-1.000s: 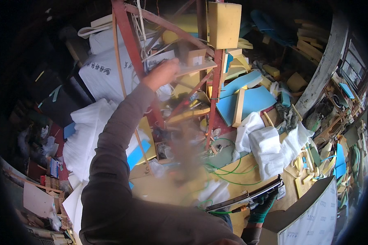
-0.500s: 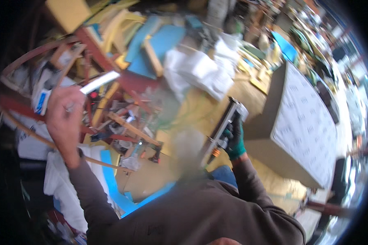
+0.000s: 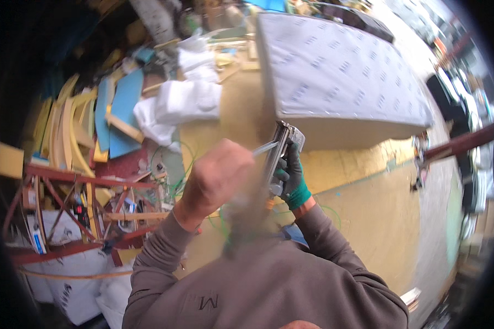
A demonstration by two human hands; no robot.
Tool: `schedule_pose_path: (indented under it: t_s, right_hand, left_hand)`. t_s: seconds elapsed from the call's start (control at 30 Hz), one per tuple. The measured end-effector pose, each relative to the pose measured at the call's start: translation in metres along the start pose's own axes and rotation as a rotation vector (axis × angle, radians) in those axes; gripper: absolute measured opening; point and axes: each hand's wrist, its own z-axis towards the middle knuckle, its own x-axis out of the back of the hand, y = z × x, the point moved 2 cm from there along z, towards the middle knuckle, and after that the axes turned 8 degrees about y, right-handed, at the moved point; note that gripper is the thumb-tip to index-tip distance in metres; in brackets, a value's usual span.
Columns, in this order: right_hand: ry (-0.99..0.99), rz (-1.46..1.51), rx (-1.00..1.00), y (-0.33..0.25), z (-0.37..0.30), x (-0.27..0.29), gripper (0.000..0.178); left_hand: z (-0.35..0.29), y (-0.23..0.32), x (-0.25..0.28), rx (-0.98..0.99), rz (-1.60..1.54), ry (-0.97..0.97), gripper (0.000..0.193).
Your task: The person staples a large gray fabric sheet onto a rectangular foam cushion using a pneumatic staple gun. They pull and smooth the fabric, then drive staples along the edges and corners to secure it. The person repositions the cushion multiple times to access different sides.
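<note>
My bare left hand is closed on a thin, pale strip of staples, slightly smeared by motion. The strip's far end meets the side of a metal staple gun; whether it sits inside the magazine I cannot tell. My right hand, in a dark glove with a green cuff, grips the staple gun, whose long magazine slants up and away from me. Beyond it stands a big upholstered block, with white printed cloth on its upper face and beige sides. A blurred patch hides the lower end of the gun.
To the left stands a red metal frame rack cluttered with tools and offcuts. Behind it lie blue foam pieces, yellow curved strips and white wadding. A thin green hose trails across the yellowish worktop.
My left hand has come from the rack at the left to the staple gun, bringing the strip. My view has swung right. The right hand still holds the gun.
</note>
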Motion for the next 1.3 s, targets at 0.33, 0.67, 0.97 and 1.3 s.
schedule_pose_path:
  t_s: [0.33, 0.67, 0.97, 1.3]
  right_hand:
    - [0.157, 0.264, 0.476, -0.211, -0.211, 0.112, 0.042]
    - [0.411, 0.529, 0.932, -0.323, -0.332, 0.251, 0.050]
    - [0.590, 0.508, 0.893, -0.461, -0.333, 0.281, 0.047]
    - [0.744, 0.311, 0.867, -0.644, -0.324, 0.253, 0.042]
  left_hand:
    - [0.075, 0.191, -0.309, -0.116, -0.421, -0.336, 0.023]
    - [0.086, 0.231, -0.408, -0.020, -0.638, -1.316, 0.076]
    - [0.164, 0.208, -0.622, -0.581, -0.574, -1.086, 0.064]
    - [0.341, 0.255, -0.831, -1.048, -0.630, -1.152, 0.077]
